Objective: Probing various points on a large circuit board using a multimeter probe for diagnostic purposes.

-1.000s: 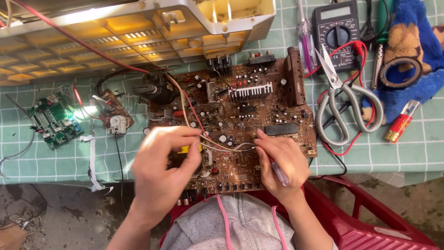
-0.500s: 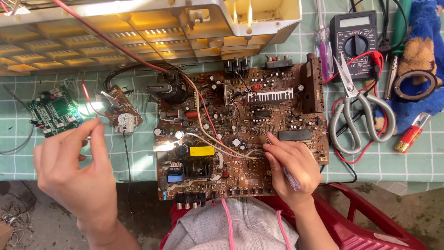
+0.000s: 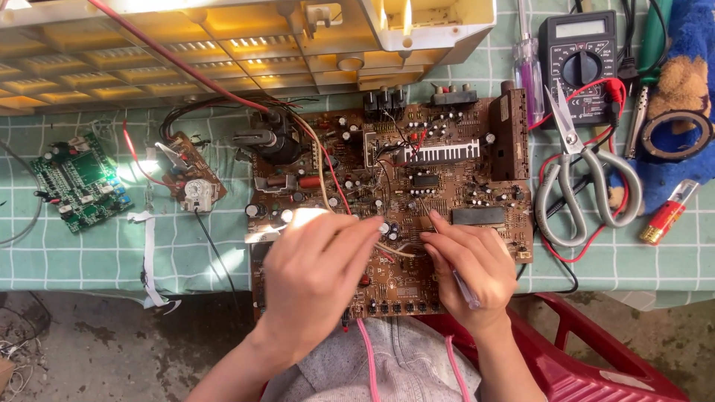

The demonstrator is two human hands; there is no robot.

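Observation:
A large brown circuit board (image 3: pixel 447 179) crowded with components lies at the table's front edge. My left hand (image 3: pixel 316 272) rests over its lower left part, fingertips pinching a thin pale wire (image 3: pixel 398 251) near the middle. My right hand (image 3: pixel 473 268) sits on the lower right part of the board, fingers closed around a slim pen-like tool (image 3: pixel 465 286) whose tip points at the board.
A cream plastic housing (image 3: pixel 246 45) lies behind the board. A small green board (image 3: pixel 78 182) and a small brown board (image 3: pixel 186 175) lie to the left. Scissors (image 3: pixel 577 171), a multimeter (image 3: pixel 581 59), a screwdriver (image 3: pixel 527 63), a tape roll (image 3: pixel 678 134) and a red lighter (image 3: pixel 666 212) lie to the right.
My left hand swung out to the left off the board, then came back onto its lower left part and took the wire. My right hand stayed in place with the tool.

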